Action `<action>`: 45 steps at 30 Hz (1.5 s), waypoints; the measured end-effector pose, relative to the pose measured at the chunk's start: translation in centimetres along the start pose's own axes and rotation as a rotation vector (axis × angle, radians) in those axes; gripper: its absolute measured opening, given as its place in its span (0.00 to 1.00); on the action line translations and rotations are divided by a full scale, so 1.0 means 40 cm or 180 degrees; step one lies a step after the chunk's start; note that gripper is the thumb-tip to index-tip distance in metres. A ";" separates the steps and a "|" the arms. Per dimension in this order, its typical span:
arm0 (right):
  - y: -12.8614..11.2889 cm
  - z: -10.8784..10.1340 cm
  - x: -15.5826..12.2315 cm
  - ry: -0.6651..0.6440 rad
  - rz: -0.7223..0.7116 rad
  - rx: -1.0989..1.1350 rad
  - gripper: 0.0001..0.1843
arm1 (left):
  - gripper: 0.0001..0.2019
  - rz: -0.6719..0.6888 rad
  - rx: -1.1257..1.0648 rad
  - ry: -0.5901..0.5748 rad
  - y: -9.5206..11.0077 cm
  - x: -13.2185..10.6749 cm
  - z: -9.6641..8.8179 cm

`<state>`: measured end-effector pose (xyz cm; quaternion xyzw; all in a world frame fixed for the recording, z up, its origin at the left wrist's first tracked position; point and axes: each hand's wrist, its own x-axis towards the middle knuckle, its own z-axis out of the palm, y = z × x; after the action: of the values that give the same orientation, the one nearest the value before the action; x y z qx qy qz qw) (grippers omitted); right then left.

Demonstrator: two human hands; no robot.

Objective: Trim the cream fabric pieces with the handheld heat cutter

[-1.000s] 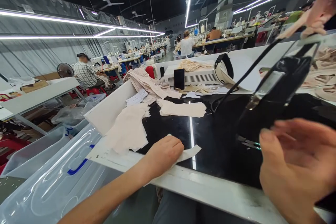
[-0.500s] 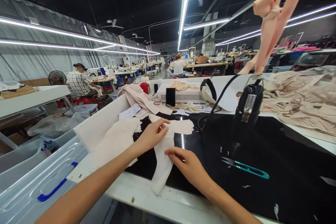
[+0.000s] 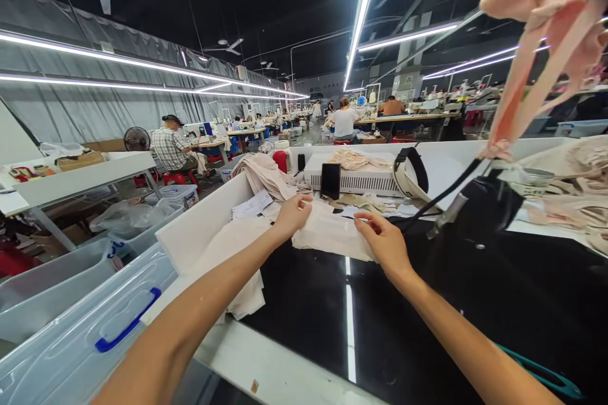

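Note:
A cream fabric piece (image 3: 330, 235) lies across the near side of the scrap pile, over the black work surface (image 3: 304, 304). My left hand (image 3: 293, 216) has its fingers curled together at the fabric's upper left edge. At the right end, my right hand (image 3: 387, 243) pinches the cloth between thumb and fingers. More cream fabric pieces (image 3: 242, 266) are stacked to the left, partly under my left forearm. Teal thread snips (image 3: 546, 372) lie at the lower right, partly hidden by my right forearm.
Behind the hands stand a phone-like black slab (image 3: 331, 181) and a white vented box (image 3: 363, 180). A black device (image 3: 494, 202) hangs at right from peach fabric strips (image 3: 527, 76). A clear plastic bin (image 3: 85, 323) is at left. Co-workers sit farther back.
Both hands have moved away from me toward the back of the surface, and my right hand has shifted to the fabric's right end. The cloth now lies crosswise. The view has turned left.

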<state>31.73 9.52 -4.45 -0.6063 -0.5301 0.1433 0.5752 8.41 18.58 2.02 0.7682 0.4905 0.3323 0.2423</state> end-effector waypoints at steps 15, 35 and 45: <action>0.165 0.060 0.051 -0.0591 -0.0303 -0.1460 0.15 | 0.20 -0.0036 0.1060 -0.0331 -0.127 -0.012 0.084; 0.013 0.046 -0.148 -0.1086 -0.1977 -0.2109 0.18 | 0.18 -0.0346 0.1516 -0.0150 -0.143 -0.107 -0.186; 0.055 0.053 -0.282 -0.1385 -0.2165 -0.1085 0.20 | 0.20 -0.1059 0.1489 -0.0230 -0.250 -0.270 -0.314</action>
<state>26.65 2.07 -11.87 -0.4392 -0.8244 -0.0194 0.3564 -10.12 13.30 0.42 0.7236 0.6642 0.1383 0.1271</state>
